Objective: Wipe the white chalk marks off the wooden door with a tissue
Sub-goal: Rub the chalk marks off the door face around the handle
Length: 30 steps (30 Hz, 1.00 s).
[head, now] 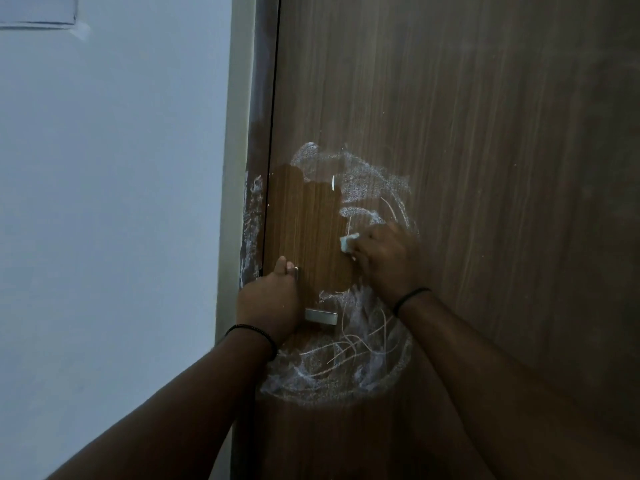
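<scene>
Head view: wooden door (pixel 485 133) upright, grain running vertically, filling the right two thirds; hinge-or-latch side not determinable, left edge meeting a dark frame (pixel 263 98) beside a pale wall (pixel 104 202).

White chalk marks (pixel 363 181) spread in a rough ring on the door's left part, long axis vertical: dense smears above, thin looping lines and a curved band below near (pixel 332 372), more smudges on the frame edge at (pixel 251 223). Inside the ring, a clean brown patch (pixel 308 230) bordered by the door's left edge.

Right hand (pixel 388 258) pressed to the door at the clean patch's right border, fingers curled round a small white tissue (pixel 347 243), of which only a wad shows at the fingertips, pointing left. Black band on the wrist.

Left hand (pixel 270 299) low at the door's left edge, curled round a metal handle (pixel 320 316), whose silver end juts to the right of the palm; thumb up, a ring visible. Black band on this wrist too.

Open door surface above and to the right of the right hand, unmarked; chalk just below and above it; frame close to the left hand.
</scene>
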Tool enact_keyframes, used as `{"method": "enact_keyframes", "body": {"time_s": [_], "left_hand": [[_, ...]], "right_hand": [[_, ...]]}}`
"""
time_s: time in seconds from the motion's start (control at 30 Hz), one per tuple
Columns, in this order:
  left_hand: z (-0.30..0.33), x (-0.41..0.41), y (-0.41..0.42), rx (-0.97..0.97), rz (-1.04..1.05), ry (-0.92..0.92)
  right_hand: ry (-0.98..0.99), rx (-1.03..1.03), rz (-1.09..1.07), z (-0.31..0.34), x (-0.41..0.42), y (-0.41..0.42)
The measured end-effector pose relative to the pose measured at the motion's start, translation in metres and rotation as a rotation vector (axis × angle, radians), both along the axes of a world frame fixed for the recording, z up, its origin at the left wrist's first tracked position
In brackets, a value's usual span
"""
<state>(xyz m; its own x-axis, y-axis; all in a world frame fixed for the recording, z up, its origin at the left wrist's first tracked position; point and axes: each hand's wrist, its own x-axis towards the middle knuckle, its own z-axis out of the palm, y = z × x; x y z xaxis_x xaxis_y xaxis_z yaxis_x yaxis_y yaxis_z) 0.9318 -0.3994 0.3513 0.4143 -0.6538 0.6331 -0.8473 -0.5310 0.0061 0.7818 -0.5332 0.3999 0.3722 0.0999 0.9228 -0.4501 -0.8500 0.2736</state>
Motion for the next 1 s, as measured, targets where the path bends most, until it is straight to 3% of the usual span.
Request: {"method": "enact_keyframes", "body": {"time_s": [0.1,0.23,0.5,0.7,0.9,1.0], "left_hand": [[0.001,0.000,0.000,0.023,0.013,0.016],[0.002,0.000,0.001,0.021,0.017,0.007],[-0.002,-0.001,-0.002,0.009,0.031,-0.004],[0.002,-0.005,0.001,0.013,0.035,-0.027],[0.004,-0.008,0.003,0.017,0.032,-0.029],[0.004,-0.008,0.004,0.008,0.035,-0.024]], "right_hand": [[-0.028,0.044,0.010,0.008,0.019,0.009],[0.122,-0.010,0.013,-0.024,0.015,0.008],[-0.158,0.094,0.025,0.017,0.012,-0.001],[0.031,0.040,0.027,-0.013,0.013,-0.002],[-0.162,0.162,-0.048,0.035,0.002,-0.010],[-0.158,0.187,-0.035,0.042,0.018,0.004]]}}
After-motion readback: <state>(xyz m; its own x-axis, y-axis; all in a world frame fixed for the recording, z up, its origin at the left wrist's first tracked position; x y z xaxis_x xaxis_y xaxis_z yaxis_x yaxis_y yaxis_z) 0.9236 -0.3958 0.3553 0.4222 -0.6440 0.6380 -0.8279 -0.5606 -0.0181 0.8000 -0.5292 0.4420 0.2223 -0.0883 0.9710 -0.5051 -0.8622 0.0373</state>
